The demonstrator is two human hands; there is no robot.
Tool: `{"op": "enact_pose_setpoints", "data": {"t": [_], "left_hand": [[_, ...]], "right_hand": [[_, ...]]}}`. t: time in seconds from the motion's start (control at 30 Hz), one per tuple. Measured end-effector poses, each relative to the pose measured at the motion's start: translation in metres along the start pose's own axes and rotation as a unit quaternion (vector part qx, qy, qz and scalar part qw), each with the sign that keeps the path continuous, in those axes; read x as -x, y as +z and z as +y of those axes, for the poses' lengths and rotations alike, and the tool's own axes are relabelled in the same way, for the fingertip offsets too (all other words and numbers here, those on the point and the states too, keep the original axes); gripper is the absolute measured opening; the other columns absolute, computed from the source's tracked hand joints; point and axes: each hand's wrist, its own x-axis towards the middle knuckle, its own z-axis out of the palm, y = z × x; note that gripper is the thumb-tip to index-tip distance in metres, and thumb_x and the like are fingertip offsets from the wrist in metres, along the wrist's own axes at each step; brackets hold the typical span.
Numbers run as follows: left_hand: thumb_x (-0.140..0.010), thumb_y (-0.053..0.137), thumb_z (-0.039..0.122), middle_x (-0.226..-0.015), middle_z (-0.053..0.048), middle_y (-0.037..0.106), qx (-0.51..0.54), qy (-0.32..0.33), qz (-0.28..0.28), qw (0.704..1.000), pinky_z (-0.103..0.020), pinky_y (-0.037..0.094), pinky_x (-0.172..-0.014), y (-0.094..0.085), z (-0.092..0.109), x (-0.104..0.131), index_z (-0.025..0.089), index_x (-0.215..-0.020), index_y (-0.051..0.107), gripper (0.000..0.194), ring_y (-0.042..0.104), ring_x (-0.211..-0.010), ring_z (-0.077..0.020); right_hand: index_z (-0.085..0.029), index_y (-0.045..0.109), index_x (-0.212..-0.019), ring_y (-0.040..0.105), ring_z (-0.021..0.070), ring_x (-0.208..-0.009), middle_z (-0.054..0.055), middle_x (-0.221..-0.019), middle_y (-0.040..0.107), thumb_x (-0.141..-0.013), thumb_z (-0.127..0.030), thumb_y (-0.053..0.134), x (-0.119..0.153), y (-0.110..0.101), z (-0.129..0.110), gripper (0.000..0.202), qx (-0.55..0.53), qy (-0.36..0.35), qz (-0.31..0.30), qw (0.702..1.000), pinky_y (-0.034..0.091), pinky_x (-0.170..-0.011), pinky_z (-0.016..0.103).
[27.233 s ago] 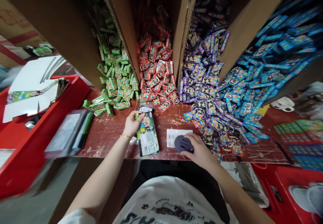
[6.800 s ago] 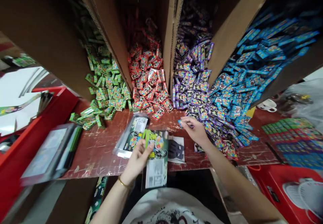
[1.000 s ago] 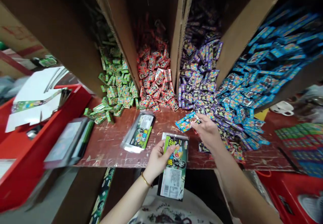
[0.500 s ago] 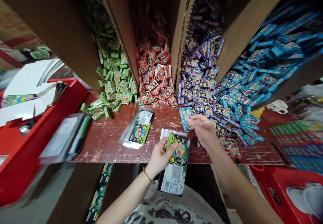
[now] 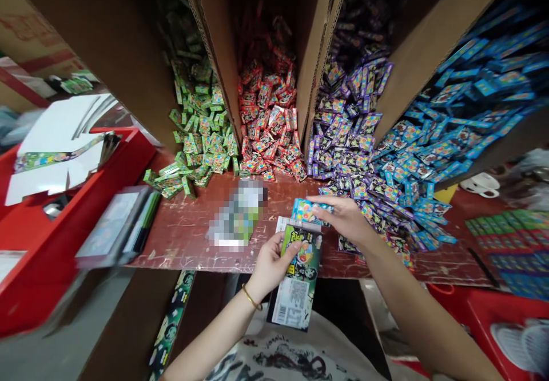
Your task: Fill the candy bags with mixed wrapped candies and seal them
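Observation:
My left hand (image 5: pixel 277 261) is closed on a printed black-and-green packaging bag (image 5: pixel 300 289), thumb on its front, at the table's front edge. A white printed edge shows behind the top of the bag. Just above the bag's top, my right hand (image 5: pixel 345 218) pinches a blue candy packet (image 5: pixel 303 210) with colourful round prints. The packet lies sideways and overlaps the white edge; whether any of it is inside the bag I cannot tell. Left of my hands, a blurred-out packaging item (image 5: pixel 238 215) rests on the red table (image 5: pixel 184 243).
Cardboard dividers (image 5: pixel 317 55) separate piles of green packets (image 5: pixel 210 141), red packets (image 5: pixel 270 135), purple packets (image 5: pixel 343 135) and blue packets (image 5: pixel 429 146). At left stand a red bin (image 5: pixel 98 192) and stacked clear sleeves (image 5: pixel 114 226). A white cup-like item (image 5: pixel 480 185) and another red bin (image 5: pixel 467 306) are at right.
My right hand has brought the blue packet left, turning it from upright to sideways over the bag's top. My left hand keeps its hold on the bag. The view has shifted slightly.

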Motion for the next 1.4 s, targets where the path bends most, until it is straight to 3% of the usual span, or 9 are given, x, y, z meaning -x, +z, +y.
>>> {"op": "enact_pose_setpoints", "data": {"t": [0.07,0.13,0.33,0.47,0.67,0.97,1.2,1.4], "left_hand": [[-0.080,0.063,0.032,-0.083,-0.001,0.069,-0.002,0.000,-0.008,1.000,-0.024,0.049,-0.070,0.001,0.000,0.000,0.016,-0.094,0.059,0.021,0.063,-0.073,-0.0133],[-0.081,0.062,0.032,-0.083,-0.002,0.069,-0.001,-0.001,-0.005,1.000,-0.024,0.049,-0.070,0.001,-0.001,0.001,0.016,-0.094,0.059,0.021,0.063,-0.073,-0.0135],[-0.079,0.064,0.034,-0.088,-0.005,0.069,-0.002,-0.006,0.028,1.000,-0.027,0.050,-0.071,-0.001,-0.003,0.000,0.015,-0.096,0.059,0.026,0.063,-0.074,-0.0151],[-0.078,0.064,0.037,-0.084,-0.004,0.070,0.018,-0.021,0.021,0.999,-0.029,0.051,-0.069,-0.001,-0.006,0.000,0.015,-0.095,0.059,0.029,0.064,-0.071,-0.0161],[-0.074,0.066,0.047,-0.077,-0.002,0.070,0.026,-0.041,0.038,0.998,-0.027,0.050,-0.065,-0.003,-0.011,-0.001,0.016,-0.089,0.060,0.035,0.064,-0.068,-0.0161],[-0.080,0.060,0.043,-0.083,-0.004,0.069,0.009,-0.027,0.010,1.000,-0.028,0.050,-0.069,-0.003,-0.017,-0.005,0.015,-0.094,0.058,0.031,0.064,-0.072,-0.0160],[-0.077,0.062,0.046,-0.079,-0.003,0.069,0.016,-0.038,0.016,0.999,-0.027,0.050,-0.067,0.000,-0.017,-0.002,0.015,-0.092,0.059,0.034,0.064,-0.069,-0.0158],[-0.076,0.063,0.048,-0.079,-0.002,0.070,0.015,-0.035,0.032,0.999,-0.027,0.051,-0.069,0.001,-0.013,0.000,0.016,-0.091,0.059,0.035,0.064,-0.068,-0.0153]], "right_hand": [[-0.025,0.071,-0.098,0.066,0.0217,-0.092,0.003,-0.101,0.071,-0.076,-0.031,0.064,-0.006,0.001,-0.005,0.023,0.005,-0.009,-0.066,0.998,0.051,-0.086,0.038],[-0.025,0.071,-0.097,0.066,0.0211,-0.092,0.003,-0.099,0.071,-0.076,-0.030,0.065,-0.010,0.002,-0.008,0.023,-0.004,-0.002,-0.087,0.996,0.051,-0.087,0.038],[-0.024,0.070,-0.099,0.065,0.0210,-0.094,0.004,-0.104,0.070,-0.073,-0.033,0.068,-0.010,0.012,0.003,0.028,-0.079,0.042,-0.087,0.992,0.053,-0.085,0.037],[-0.024,0.070,-0.099,0.067,0.0212,-0.089,0.004,-0.101,0.071,-0.072,-0.034,0.069,-0.005,0.017,0.012,0.029,-0.082,0.056,-0.087,0.991,0.054,-0.081,0.038],[-0.027,0.070,-0.101,0.064,0.0225,-0.101,0.002,-0.108,0.069,-0.074,-0.033,0.067,0.010,0.025,0.020,0.028,-0.050,0.041,-0.044,0.997,0.049,-0.092,0.042],[-0.025,0.072,-0.095,0.068,0.0237,-0.086,0.003,-0.095,0.072,-0.070,-0.032,0.071,0.012,0.017,0.025,0.026,-0.085,0.056,0.014,0.995,0.055,-0.079,0.039],[-0.026,0.073,-0.090,0.067,0.0208,-0.086,0.003,-0.094,0.072,-0.069,-0.032,0.071,0.016,0.018,0.021,0.022,-0.070,0.063,-0.042,0.995,0.053,-0.081,0.037],[-0.026,0.073,-0.088,0.060,0.0168,-0.086,0.004,-0.092,0.062,-0.078,-0.036,0.064,0.025,0.028,0.018,0.017,-0.037,-0.003,-0.057,0.998,0.051,-0.078,0.031]]}}
